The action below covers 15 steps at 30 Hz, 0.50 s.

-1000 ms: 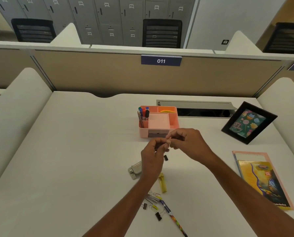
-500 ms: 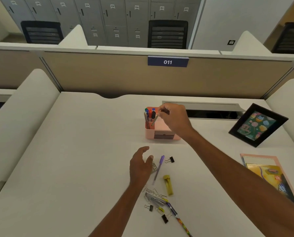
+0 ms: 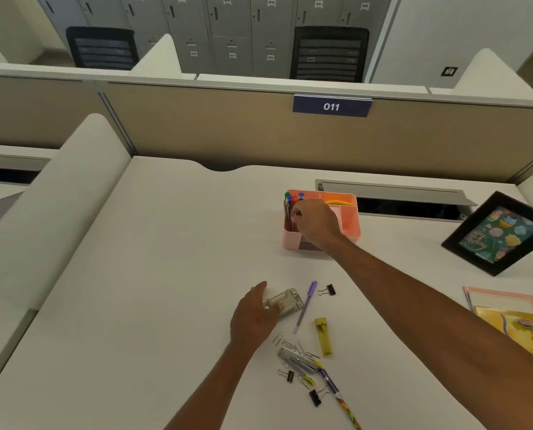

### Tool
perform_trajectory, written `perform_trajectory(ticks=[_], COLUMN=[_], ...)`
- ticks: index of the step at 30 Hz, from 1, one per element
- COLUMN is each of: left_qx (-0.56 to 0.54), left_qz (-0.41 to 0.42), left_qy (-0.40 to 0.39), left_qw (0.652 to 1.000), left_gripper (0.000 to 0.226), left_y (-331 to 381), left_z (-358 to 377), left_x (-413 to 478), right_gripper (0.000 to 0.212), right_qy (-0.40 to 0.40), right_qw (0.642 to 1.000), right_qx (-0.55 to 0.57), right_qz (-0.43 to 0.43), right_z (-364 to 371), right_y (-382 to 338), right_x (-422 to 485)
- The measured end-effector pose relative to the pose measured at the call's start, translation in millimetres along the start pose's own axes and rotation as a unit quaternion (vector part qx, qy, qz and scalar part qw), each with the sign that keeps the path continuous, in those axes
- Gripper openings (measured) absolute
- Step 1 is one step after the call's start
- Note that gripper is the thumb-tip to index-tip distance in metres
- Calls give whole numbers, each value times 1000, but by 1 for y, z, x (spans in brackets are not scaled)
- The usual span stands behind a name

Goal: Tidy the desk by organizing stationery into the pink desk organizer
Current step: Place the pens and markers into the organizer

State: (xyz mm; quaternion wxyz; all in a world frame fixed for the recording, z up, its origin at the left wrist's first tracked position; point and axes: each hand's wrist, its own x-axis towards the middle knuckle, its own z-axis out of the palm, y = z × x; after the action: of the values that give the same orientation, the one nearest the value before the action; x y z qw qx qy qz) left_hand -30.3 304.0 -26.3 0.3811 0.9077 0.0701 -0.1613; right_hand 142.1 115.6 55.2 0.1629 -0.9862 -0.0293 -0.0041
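The pink desk organizer (image 3: 350, 230) stands at the desk's far middle, with several pens (image 3: 290, 202) upright in its left compartment. My right hand (image 3: 315, 223) hovers over that compartment, fingertips pinched on a thin pen among the others. My left hand (image 3: 255, 315) lies nearer me, fingers closed over the left end of a beige stapler (image 3: 287, 302). Loose beside it are a purple pen (image 3: 305, 307), a black binder clip (image 3: 329, 290), a yellow case (image 3: 323, 336), a heap of paper clips (image 3: 296, 349) and a multicolour pencil (image 3: 339, 395).
A black photo frame (image 3: 501, 234) leans at the right. Notebooks (image 3: 513, 318) lie at the right edge. An open cable slot (image 3: 392, 201) sits behind the organizer, and a beige partition closes the back. More binder clips (image 3: 315, 397) lie near the front.
My right hand carried a pen from between both hands to the organizer and lowered it into the pen compartment. My left hand dropped to the desk and closed on the stapler.
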Motion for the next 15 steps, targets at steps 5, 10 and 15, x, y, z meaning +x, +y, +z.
perform_trajectory(ticks=[5, 10, 15], left_qx=[10, 7, 15], left_qz=[0, 10, 22], left_qy=[-12, -30, -37], left_qw=[1000, 999, 999], left_gripper=[78, 92, 99], left_y=[-6, -8, -8], left_z=[-3, -6, -2], left_x=[5, 10, 7], right_gripper=[25, 21, 21], right_qy=[13, 29, 51], right_qw=[999, 999, 998], right_qx=[-26, 2, 35], right_qz=[14, 19, 18], right_z=[3, 0, -12], right_y=[-2, -4, -4], right_x=[5, 4, -14])
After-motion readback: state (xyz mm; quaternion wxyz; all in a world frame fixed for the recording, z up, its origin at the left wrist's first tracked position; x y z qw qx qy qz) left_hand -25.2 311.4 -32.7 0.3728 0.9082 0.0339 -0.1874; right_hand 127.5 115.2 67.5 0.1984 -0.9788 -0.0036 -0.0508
